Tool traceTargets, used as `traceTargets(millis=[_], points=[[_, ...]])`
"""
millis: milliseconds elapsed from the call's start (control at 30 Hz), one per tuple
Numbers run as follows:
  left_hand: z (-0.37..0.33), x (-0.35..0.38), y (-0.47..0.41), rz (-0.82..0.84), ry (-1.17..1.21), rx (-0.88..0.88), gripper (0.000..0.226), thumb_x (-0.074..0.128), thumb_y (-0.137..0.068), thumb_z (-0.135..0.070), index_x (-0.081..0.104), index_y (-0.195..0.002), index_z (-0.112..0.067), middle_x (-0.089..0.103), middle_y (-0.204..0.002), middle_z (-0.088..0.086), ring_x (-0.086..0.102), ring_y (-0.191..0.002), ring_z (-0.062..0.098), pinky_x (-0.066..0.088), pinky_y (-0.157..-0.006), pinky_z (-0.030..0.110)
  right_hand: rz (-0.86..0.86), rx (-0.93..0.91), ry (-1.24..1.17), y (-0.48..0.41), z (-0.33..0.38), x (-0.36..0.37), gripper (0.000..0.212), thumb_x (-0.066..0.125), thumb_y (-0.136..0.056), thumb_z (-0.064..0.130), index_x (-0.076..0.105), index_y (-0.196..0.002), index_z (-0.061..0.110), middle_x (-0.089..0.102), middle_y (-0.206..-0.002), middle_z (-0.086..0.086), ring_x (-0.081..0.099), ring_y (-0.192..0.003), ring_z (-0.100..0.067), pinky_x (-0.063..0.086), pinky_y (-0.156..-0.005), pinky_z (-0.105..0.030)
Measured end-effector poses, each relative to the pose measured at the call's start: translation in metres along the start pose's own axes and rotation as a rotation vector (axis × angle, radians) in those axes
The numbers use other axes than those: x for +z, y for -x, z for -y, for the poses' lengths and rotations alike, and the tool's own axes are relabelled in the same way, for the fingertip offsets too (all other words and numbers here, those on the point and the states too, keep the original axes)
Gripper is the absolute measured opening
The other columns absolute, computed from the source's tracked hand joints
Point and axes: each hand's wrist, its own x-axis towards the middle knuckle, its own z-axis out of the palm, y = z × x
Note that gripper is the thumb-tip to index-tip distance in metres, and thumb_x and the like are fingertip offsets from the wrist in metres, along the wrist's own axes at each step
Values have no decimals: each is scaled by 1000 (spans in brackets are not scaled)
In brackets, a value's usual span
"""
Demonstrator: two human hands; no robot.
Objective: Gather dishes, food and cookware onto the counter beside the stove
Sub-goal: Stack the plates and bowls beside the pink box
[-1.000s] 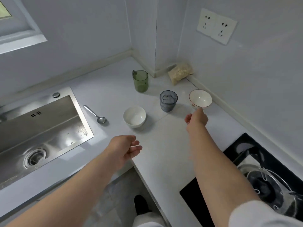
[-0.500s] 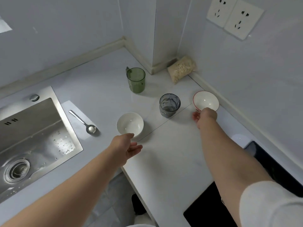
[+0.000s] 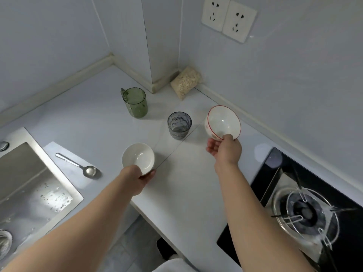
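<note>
The hands each have a bowl. The left hand (image 3: pixel 137 180) grips the near edge of the plain white bowl (image 3: pixel 138 157), its fingers curled under and round the rim. The right hand (image 3: pixel 225 150) pinches the near rim of the red-rimmed bowl (image 3: pixel 224 122), thumb over the lip and fingers beneath. That bowl is tipped toward the camera and looks lifted off the bench (image 3: pixel 186 193). Whether the white bowl has left the surface I cannot tell from this angle.

The gathering seems to be at an early stage. The two bowls are in hand but not yet set down next to the stove (image 3: pixel 306 213), and the stretch of bench just beside it holds nothing. The grey glass (image 3: pixel 179 124) stands between the two bowls. The green cup (image 3: pixel 135 103) is further back, and the bag of grain (image 3: pixel 185 81) leans in the wall corner. The spoon (image 3: pixel 78 163) lies by the sink (image 3: pixel 29 183). All four sit untouched, so they are probably still to be moved. No pot or pan is in view.

Half a second ago the left hand hung loosely spread just short of the white bowl, and now it has closed on it. The right hand was then at the foot of the red-rimmed bowl, which stood level on the bench. Since then that bowl has been tilted and raised.
</note>
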Motion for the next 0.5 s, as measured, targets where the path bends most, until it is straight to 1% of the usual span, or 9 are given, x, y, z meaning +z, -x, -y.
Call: traceTargets(millis=[67, 133, 200, 267, 333, 367, 433, 500], points=[[4, -5, 15, 83, 1, 13, 56, 27, -95, 15, 33, -147, -5, 45, -131, 26, 61, -98, 44, 53, -97, 45, -1, 2, -23, 16, 7, -6, 25, 37, -90, 9, 61, -94, 3, 66, -70, -17, 60, -50, -23, 54, -48, -29], [9, -9, 36, 184, -5, 10, 58, 28, -94, 16, 26, -150, -2, 43, -136, 30, 62, -101, 44, 55, -94, 45, -3, 2, -49, 31, 15, -13, 24, 38, -91, 9, 61, -88, 4, 67, -71, -18, 60, -49, -22, 53, -48, -28], [14, -16, 59, 271, -7, -8, 62, 30, -93, 17, 21, -152, -3, 39, -139, 33, 63, -99, 44, 60, -84, 43, -4, 5, -76, 48, 21, -25, 24, 39, -92, 11, 61, -88, 3, 68, -71, -18, 60, -48, -21, 53, -47, -28], [19, -18, 82, 350, -60, -11, 65, 32, -92, 19, 20, -152, -4, 36, -139, 33, 63, -94, 44, 63, -71, 43, -7, 9, -110, 67, 29, -42, 25, 41, -92, 14, 62, -90, 2, 70, -69, -18, 61, -48, -21, 53, -48, -28], [26, -17, 100, 444, -153, 15, 65, 32, -91, 20, 21, -151, -2, 38, -136, 34, 62, -95, 43, 63, -61, 41, -13, 6, -131, 89, 38, -62, 25, 42, -92, 14, 62, -89, 0, 70, -65, -17, 59, -48, -21, 52, -48, -27], [29, -16, 110, 494, -196, 24, 63, 31, -91, 20, 22, -150, -1, 40, -133, 34, 62, -98, 42, 62, -60, 40, -22, -4, -147, 101, 41, -74, 25, 42, -91, 13, 62, -89, -1, 69, -63, -17, 58, -47, -21, 51, -47, -27], [37, -11, 131, 591, -290, 52, 60, 31, -91, 19, 24, -148, 2, 44, -128, 34, 62, -100, 40, 62, -65, 38, -75, -43, -186, 127, 45, -104, 27, 41, -90, 12, 62, -95, -5, 67, -63, -18, 54, -45, -21, 48, -47, -26], [50, -6, 154, 693, -399, 88, 55, 31, -91, 16, 27, -145, 5, 50, -121, 31, 65, -95, 34, 63, -74, 34, -162, -81, -216, 156, 45, -140, 32, 40, -91, 12, 59, -107, -8, 67, -65, -20, 53, -43, -21, 48, -45, -26]])
